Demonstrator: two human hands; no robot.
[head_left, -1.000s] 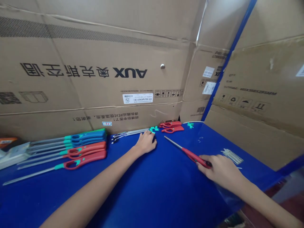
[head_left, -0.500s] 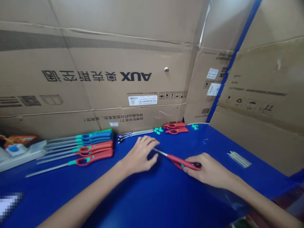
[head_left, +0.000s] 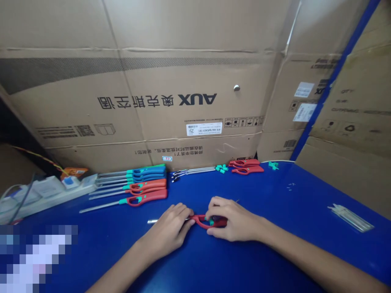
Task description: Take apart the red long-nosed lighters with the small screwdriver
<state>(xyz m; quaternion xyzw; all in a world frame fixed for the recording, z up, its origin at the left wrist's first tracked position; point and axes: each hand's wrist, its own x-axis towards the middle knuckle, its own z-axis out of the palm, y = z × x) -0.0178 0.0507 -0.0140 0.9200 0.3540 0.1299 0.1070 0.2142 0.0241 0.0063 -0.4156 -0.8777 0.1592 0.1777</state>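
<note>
A red long-neck lighter point(head_left: 200, 221) lies sideways low over the blue table, its metal tube pointing left. My left hand point(head_left: 172, 226) is closed around the tube close to the red body; the silver tip shows past its knuckles. My right hand point(head_left: 230, 219) is closed over the handle end, thumb below and fingers above. A small dark piece point(head_left: 216, 218) shows between those fingers; its kind is unclear. By the trigger loop a green trigger point(head_left: 211, 222) is visible. The handle's far end is hidden by my right hand.
Finished-looking lighters point(head_left: 146, 197), red and blue, lie in a row at left. Metal tubes point(head_left: 195, 171), green pieces point(head_left: 221, 168) and red lighter bodies point(head_left: 247, 169) line the cardboard wall point(head_left: 183, 73). A power strip point(head_left: 88, 185) sits far left, clear sticks point(head_left: 352, 218) at right.
The lighter has come nearer and left in the view, turning more level. My left hand has closed on its tube, and my right hand has shifted its grip. The view has swung left.
</note>
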